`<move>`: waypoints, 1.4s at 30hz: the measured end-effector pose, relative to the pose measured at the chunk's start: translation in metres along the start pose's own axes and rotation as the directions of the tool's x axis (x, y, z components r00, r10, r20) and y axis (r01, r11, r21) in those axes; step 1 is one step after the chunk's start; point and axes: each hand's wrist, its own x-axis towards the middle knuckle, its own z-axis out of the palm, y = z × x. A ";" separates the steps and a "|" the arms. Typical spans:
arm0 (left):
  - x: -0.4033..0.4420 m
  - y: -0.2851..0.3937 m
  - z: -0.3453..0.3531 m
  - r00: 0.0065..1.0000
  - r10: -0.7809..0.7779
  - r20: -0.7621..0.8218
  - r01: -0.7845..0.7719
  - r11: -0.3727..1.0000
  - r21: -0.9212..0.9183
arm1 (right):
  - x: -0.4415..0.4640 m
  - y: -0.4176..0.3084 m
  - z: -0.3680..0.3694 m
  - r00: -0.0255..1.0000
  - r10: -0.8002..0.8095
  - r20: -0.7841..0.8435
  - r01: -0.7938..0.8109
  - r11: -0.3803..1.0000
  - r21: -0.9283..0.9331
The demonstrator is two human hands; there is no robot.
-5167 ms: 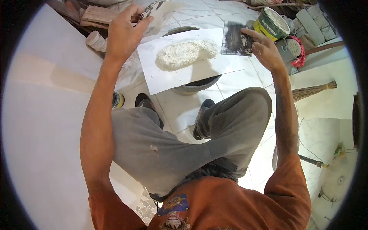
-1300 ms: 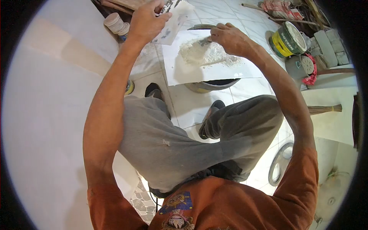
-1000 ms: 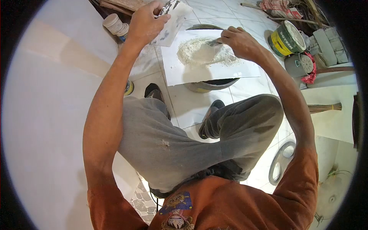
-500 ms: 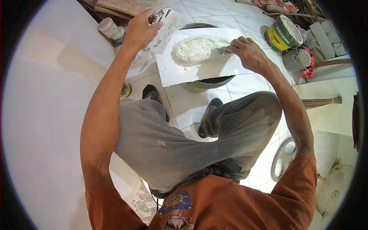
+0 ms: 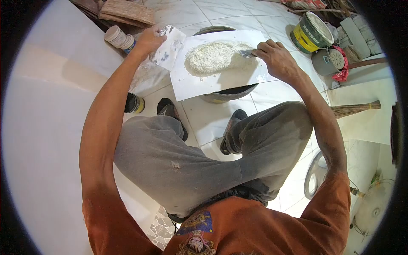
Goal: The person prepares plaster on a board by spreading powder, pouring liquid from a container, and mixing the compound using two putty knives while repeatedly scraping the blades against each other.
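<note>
A white board (image 5: 187,90) lies across the top of a dark round bucket (image 5: 229,94), with a heap of off-white powder (image 5: 212,58) on it. My left hand (image 5: 149,41) is closed on a pale, stained flat plate (image 5: 170,47), tilted beside the board's left edge. At the board's right side, my right hand (image 5: 274,57) grips a small putty knife (image 5: 247,53). Its blade points left, at the right end of the heap. Whether the blade touches the powder is hard to tell.
A green and yellow paint bucket (image 5: 312,32) and a grey pail (image 5: 326,61) stand at upper right, near a stick broom (image 5: 357,109). Stacked cups (image 5: 119,38) and wood pieces (image 5: 127,12) are at upper left. A small can (image 5: 134,103) stands by my left foot.
My left hand has moved left and down with the plate. The knife has gone from over the heap to its right end. Earlier, my right hand held a wide dark flat blade up beside the board.
</note>
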 end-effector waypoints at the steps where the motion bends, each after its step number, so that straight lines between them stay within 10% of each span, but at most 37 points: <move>1: 0.006 -0.008 0.006 0.999 -0.033 0.033 0.035 0.998 -0.046 | 0.000 0.001 0.001 1.000 0.009 0.018 -0.009 1.000 -0.014; 18: 0.043 -0.040 0.016 0.912 -0.273 0.306 0.260 0.962 0.081 | -0.003 -0.015 -0.006 0.997 0.031 -0.075 -0.012 0.970 0.244; 24: -0.009 -0.109 -0.015 0.972 -0.234 0.002 0.220 0.914 -0.340 | 0.004 -0.013 -0.009 0.995 0.046 -0.086 -0.019 0.957 0.289; 26: -0.048 -0.172 -0.028 0.903 -0.326 -0.280 0.362 0.928 0.087 | 0.005 -0.014 -0.012 0.996 0.066 -0.065 -0.042 0.950 0.309; 27: -0.063 -0.302 -0.019 0.943 -0.017 -0.334 0.214 0.796 0.566 | 0.005 -0.014 -0.014 0.995 0.078 -0.056 -0.056 0.947 0.315; 28: -0.106 -0.301 -0.022 0.915 -0.287 -0.284 0.402 0.714 0.574 | 0.005 -0.013 -0.015 0.996 0.069 -0.062 -0.045 0.945 0.323; 29: -0.140 -0.298 -0.010 0.706 -0.509 -0.492 0.688 0.658 0.305 | 0.004 -0.012 -0.013 0.995 0.085 -0.056 -0.062 0.941 0.333; 32: -0.205 -0.380 0.030 0.501 -0.721 -0.479 0.829 0.558 0.027 | 0.004 -0.008 -0.009 0.991 0.125 -0.043 -0.103 0.934 0.341; 35: -0.211 -0.321 0.040 0.453 -0.891 -0.013 0.727 0.378 -0.573 | 0.004 -0.006 -0.010 0.990 0.136 -0.040 -0.114 0.933 0.342; 42: -0.212 -0.321 0.067 0.456 -0.878 -0.146 0.590 0.420 -0.689 | 0.000 -0.003 -0.011 0.989 0.127 -0.080 -0.096 0.945 0.314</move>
